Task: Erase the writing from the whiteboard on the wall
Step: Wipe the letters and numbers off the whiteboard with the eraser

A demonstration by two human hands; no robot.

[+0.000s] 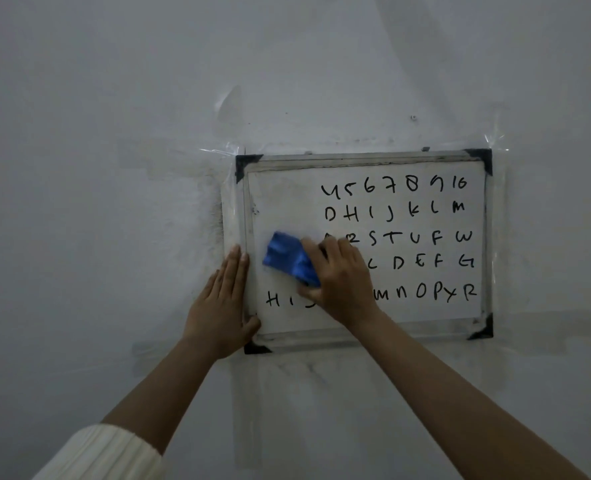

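A small framed whiteboard [363,161] with black corner caps is taped to the pale wall. Black handwritten digits and letters [411,237] fill its right part in several rows; the upper left area is wiped blank, and a few letters stay at the lower left. My right hand [339,278] grips a blue eraser cloth [288,258] and presses it on the board's left middle, covering some letters. My left hand [223,306] lies flat with fingers together against the board's left frame edge and the wall.
Clear tape strips [494,140] hold the board at its corners and sides. The wall [114,168] beside the board's left edge is smudged dark. A small screw head [413,117] sits above the board. A white ribbed sleeve [107,455] shows at the lower left.
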